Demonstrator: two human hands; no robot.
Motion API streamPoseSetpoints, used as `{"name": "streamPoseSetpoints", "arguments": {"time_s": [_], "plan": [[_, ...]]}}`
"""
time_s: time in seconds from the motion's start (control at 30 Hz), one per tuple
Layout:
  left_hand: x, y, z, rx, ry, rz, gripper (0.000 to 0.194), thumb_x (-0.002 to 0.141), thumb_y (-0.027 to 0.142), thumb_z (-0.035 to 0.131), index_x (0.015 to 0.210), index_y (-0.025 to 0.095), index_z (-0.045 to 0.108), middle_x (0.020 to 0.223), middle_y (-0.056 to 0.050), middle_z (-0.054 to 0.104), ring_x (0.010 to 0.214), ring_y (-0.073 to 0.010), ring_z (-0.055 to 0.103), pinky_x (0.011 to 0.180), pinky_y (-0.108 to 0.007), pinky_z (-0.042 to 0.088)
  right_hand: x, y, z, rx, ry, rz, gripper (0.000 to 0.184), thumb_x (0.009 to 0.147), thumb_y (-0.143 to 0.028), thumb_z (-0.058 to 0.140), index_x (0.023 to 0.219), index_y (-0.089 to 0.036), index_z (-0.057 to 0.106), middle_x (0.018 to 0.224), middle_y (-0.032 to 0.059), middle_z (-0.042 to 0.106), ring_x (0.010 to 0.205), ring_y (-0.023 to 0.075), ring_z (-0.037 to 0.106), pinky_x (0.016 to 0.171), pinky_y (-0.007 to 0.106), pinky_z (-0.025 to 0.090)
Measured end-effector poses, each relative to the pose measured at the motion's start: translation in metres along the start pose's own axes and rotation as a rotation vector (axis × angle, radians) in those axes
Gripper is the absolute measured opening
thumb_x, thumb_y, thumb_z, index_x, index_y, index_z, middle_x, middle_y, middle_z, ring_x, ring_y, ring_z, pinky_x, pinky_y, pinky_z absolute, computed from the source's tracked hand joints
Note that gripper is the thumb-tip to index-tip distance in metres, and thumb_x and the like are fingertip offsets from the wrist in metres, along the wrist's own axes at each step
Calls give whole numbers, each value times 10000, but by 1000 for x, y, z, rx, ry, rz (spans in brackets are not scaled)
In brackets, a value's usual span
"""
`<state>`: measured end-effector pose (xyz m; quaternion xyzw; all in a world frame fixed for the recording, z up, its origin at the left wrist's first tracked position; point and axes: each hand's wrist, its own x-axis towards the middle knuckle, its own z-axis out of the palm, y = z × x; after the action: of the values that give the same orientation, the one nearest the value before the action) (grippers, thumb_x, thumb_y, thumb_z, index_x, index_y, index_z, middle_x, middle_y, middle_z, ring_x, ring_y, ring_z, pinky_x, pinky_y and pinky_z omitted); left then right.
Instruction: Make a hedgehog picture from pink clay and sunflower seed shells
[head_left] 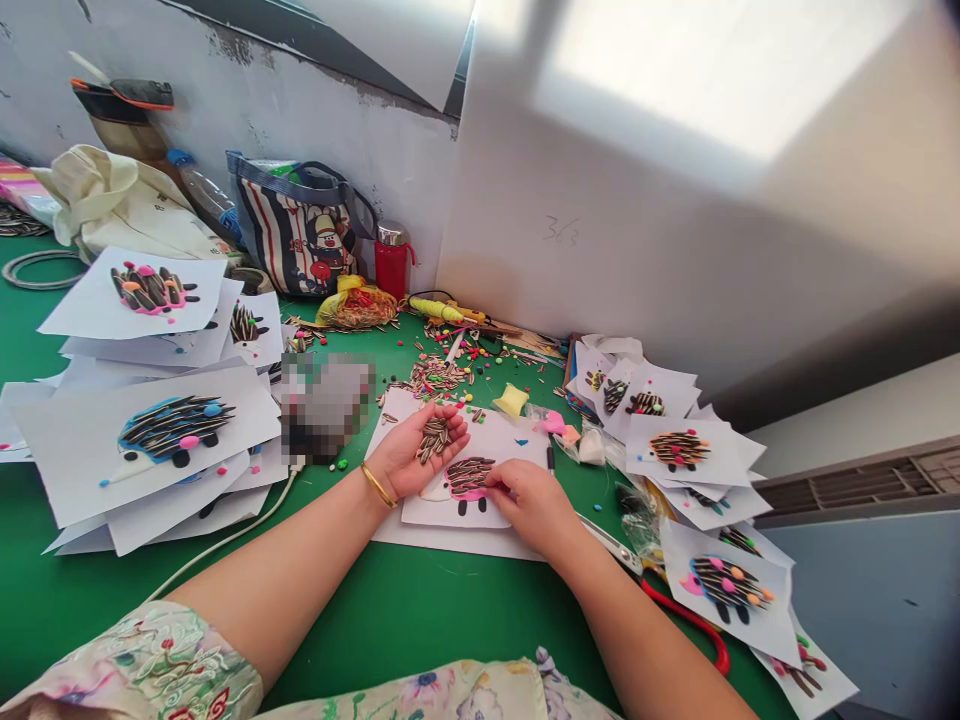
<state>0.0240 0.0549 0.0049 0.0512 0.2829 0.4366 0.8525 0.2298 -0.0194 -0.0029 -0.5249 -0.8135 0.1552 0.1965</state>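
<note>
Cupped palm up, my left hand holds a small heap of striped sunflower seeds. Below it lies a white sheet bearing a hedgehog picture, with a pink clay body, black feet and sunflower seeds as spines. My right hand is at the right edge of the hedgehog, thumb and fingers pinched together. Whatever sits between those fingertips is too small and hidden to make out. A larger white sheet lies underneath.
Loose seeds and coloured balls lie behind the sheets, beside yellow clay. Stacks of finished hedgehog pictures stand left and right. Red-handled scissors lie by my right forearm. A white cable crosses the green table.
</note>
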Motion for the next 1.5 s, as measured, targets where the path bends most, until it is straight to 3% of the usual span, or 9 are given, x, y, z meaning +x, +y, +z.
{"name": "streamPoseSetpoints", "arguments": {"time_s": [0.9,1.2,1.5], "plan": [[3,-1,-5,-7,-23,-7,228,949,283,524,876,106,648,812,-80,664,794,-155,683,869,-352,574,3,-7,3,-119,-41,41,149,897,-189,591,922,-220,735,886,43,688,873,170,630,820,271,487],[3,-1,-4,-4,-21,-4,233,951,280,516,876,105,650,808,-79,664,787,-153,684,866,-351,576,6,-12,6,-249,-92,43,195,914,-214,556,934,-236,748,885,44,679,853,187,623,750,282,478],[1,-1,-2,-7,-9,-8,254,960,285,496,870,105,651,810,-86,663,794,-162,686,864,-356,576,6,-11,7,-209,-43,12,193,898,-184,567,899,-240,752,850,42,658,832,177,606,737,278,467]]}}
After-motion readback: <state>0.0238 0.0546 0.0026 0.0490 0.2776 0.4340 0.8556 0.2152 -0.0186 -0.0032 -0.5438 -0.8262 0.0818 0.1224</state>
